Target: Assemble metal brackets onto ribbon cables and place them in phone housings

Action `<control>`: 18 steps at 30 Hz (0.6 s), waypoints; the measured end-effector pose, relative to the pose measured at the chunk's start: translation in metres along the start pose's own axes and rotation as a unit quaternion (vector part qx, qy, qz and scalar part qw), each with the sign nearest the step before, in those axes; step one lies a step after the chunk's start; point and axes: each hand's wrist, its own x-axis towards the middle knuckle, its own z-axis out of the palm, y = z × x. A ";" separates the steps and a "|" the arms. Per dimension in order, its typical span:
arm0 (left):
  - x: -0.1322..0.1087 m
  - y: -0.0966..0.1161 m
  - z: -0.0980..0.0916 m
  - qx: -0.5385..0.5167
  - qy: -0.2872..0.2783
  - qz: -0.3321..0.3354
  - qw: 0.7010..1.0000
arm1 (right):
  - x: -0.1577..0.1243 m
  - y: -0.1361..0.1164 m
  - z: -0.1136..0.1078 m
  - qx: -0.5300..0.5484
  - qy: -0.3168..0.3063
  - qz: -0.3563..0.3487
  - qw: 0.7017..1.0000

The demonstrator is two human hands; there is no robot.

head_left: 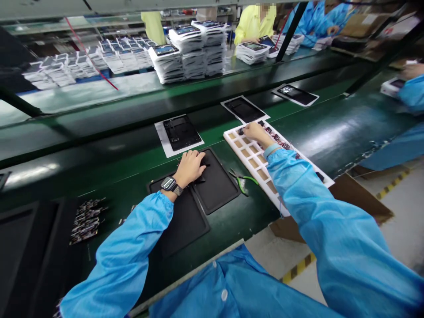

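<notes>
My left hand, with a watch on the wrist, is over a black tray. Its fingers are curled at a dark piece that the hand mostly hides. My right hand reaches to the far left corner of a white foam tray with compartments. Its fingertips pinch a small dark component. Small dark parts fill the tray's right side, while several near-left compartments show bare brown bottoms. Green-handled pliers lie between the black and white trays.
Tablet-like housings on white sheets lie along the green line beyond my hands. Small circuit parts are heaped at left. Tall stacks of wrapped panels stand across the line. Co-workers are at the back and right. A dark bar slants at right.
</notes>
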 end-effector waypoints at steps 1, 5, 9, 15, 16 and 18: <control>-0.001 -0.003 -0.001 -0.008 0.011 -0.004 1.000 | -0.004 0.002 -0.008 -0.002 0.004 -0.005 1.000; -0.004 -0.007 -0.006 -0.054 0.059 0.001 0.997 | -0.031 0.004 -0.036 0.052 -0.114 -0.123 0.985; -0.011 0.000 -0.009 -0.093 0.053 0.068 0.992 | -0.063 -0.018 -0.022 0.103 -0.369 -0.297 0.875; -0.028 0.020 -0.001 -0.079 -0.037 0.139 0.986 | -0.068 -0.063 0.035 0.053 -0.469 -0.349 0.810; -0.030 0.022 0.001 -0.078 -0.041 0.137 0.987 | -0.065 -0.066 0.039 0.049 -0.447 -0.348 0.823; -0.032 0.027 0.004 -0.078 -0.039 0.126 0.988 | -0.061 -0.071 0.044 0.051 -0.398 -0.353 0.845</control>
